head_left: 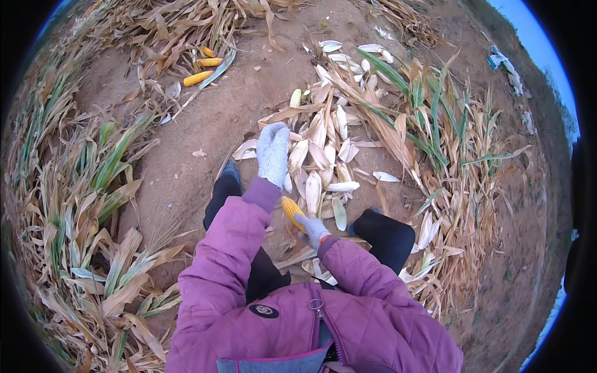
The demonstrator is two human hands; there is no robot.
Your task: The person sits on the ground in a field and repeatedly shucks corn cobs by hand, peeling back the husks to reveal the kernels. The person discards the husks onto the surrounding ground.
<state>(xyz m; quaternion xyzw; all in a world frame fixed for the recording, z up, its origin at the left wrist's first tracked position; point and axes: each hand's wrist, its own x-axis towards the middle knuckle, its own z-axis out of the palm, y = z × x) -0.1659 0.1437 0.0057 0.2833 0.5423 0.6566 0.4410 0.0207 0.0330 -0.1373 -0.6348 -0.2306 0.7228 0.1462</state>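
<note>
In my right hand (313, 229), covered by a pale knit glove, is a husked yellow ear of corn (292, 210), its free end pointing forward and left. My left hand (274, 151), also gloved, reaches out over the left edge of a heap of pale corn husks (322, 154). Its palm side faces away, so whether it grips anything is hidden. The heap lies on the soil between and beyond my feet, with several loose husks scattered around it.
Several bare yellow ears (197, 78) lie on the ground at the upper left. Dry corn stalks and leaves (112, 172) cover the left side, and another row of stalks (447, 154) lies at the right. A whitish bundle (508, 72) rests farther off.
</note>
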